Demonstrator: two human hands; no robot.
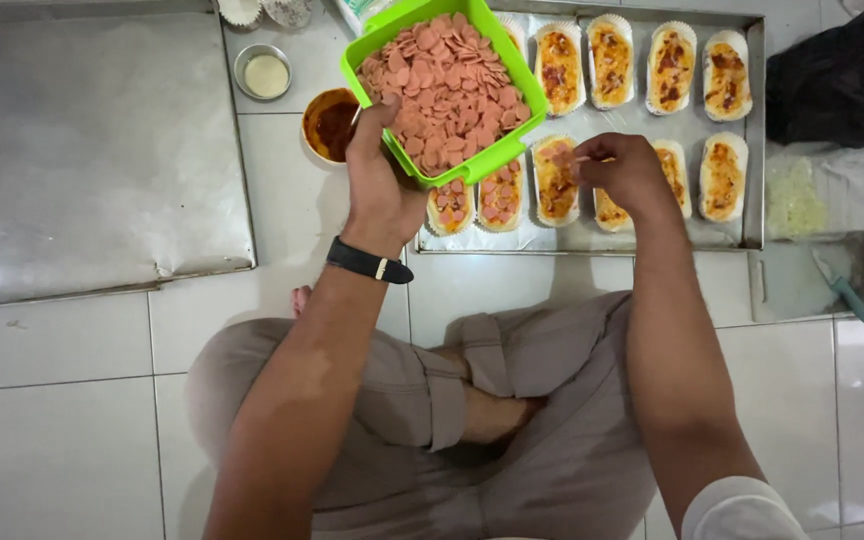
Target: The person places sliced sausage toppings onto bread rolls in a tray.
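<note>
Crossed legs point(472, 420) fill the 6 o'clock foreground on the tiled floor point(52, 440); the left hand point(380, 180), fingers clenched on its rim, holds a green tub point(422, 165) of sausage slices point(447, 85) at 12 o'clock. At 1 o'clock the right hand point(627, 172) pinches a slice over a sauced bread boat point(556, 180) in the metal tray point(752, 130). Topping looks part done: two boats at the tray's left carry slices, so the next move calls for a fresh pinch from the tub.

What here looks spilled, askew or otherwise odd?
Nothing is spilled or damaged. The green container of sausage slices is held tilted by the left hand over the baking tray; the right hand pinches slices above a bread boat.
</note>
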